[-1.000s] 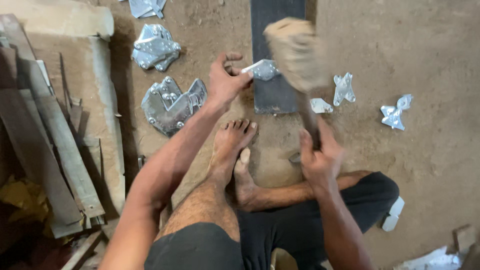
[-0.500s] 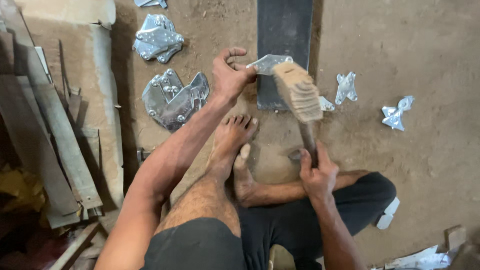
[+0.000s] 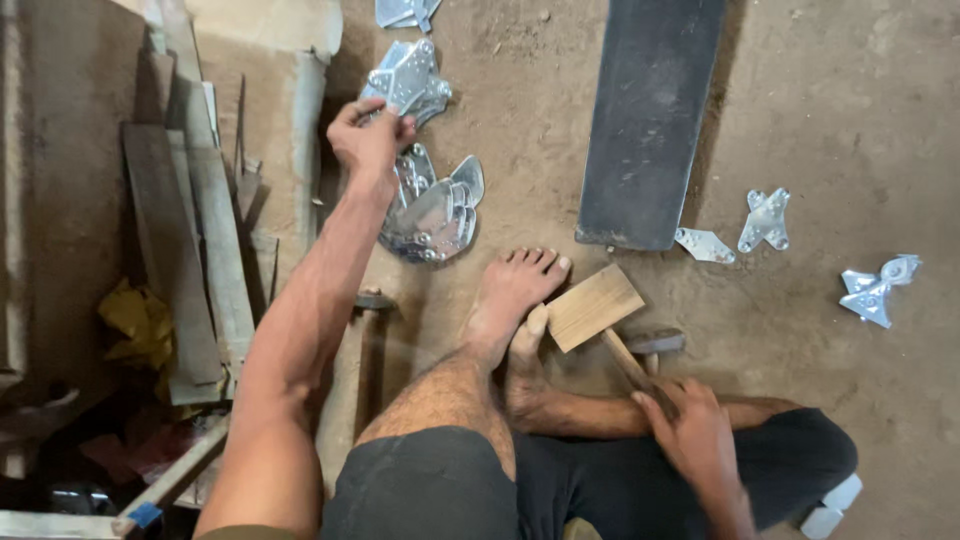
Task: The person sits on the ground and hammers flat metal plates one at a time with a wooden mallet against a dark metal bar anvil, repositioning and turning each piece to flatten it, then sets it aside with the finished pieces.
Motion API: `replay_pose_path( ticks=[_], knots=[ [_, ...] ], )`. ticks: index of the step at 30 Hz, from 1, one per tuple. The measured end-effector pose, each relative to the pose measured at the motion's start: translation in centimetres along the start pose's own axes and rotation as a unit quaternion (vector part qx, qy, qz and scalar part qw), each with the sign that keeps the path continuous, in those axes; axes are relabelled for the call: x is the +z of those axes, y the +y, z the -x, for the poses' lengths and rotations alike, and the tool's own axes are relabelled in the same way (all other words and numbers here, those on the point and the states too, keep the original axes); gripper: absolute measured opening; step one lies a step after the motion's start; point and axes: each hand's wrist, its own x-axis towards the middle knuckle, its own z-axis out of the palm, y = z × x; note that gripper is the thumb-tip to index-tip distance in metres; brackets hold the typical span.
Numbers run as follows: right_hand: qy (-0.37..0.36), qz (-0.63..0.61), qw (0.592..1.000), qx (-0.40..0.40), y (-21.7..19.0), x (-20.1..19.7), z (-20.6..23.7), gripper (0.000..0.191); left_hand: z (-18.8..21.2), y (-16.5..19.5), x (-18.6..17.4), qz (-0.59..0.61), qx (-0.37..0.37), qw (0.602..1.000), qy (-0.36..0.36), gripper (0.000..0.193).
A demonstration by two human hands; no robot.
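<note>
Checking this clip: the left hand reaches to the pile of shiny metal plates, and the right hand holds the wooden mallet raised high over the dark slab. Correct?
Not quite. In the head view the wooden mallet rests low beside the feet, gripped by the right hand, not raised over the dark slab. The left hand does reach the metal plates.

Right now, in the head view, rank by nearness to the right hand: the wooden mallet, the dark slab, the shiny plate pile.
1. Wooden mallet: handle held in the right hand.
2. Dark slab: on the floor, straight ahead.
3. Shiny plate pile: far left, beside the left hand.
</note>
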Motion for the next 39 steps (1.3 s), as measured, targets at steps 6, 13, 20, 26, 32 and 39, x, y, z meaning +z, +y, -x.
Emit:
replay_pose_path(
  ticks=[6, 13, 20, 26, 32, 39],
  knots=[
    [0.046, -0.177, 0.976, 0.115, 5.5, -0.8, -10.2, 0.04, 5.9, 3.5, -1.3, -0.146, 0.115, 0.978, -0.092, 0.038],
    [0.284, -0.234, 0.93, 0.005, 7.7, -1.5, -19.1, 0.027, 17.5, 0.8, 0.2, -0.429, 0.045, 0.755, -0.493, 0.031],
    [0.243, -0.063, 0.966, -0.056, 2.6, -3.0, -19.3, 0.047, 19.7, 0.0, 2.1, -0.419, 0.06, 0.749, -0.51, 0.036],
    [0.23, -0.043, 0.972, -0.028, 2.1, -2.3, -19.5, 0.039, 18.7, 0.8, 2.2, -0.477, 0.024, 0.746, -0.463, 0.038],
    [0.232, -0.393, 0.888, 0.054, 5.3, -2.7, -19.5, 0.026, 18.8, 0.6, 1.4, -0.493, 0.006, 0.747, -0.446, 0.037],
    [0.324, -0.345, 0.861, 0.185, 4.9, -6.0, -23.8, 0.046, 19.2, 0.3, 1.0, -0.495, 0.025, 0.74, -0.454, 0.037]
  ],
)
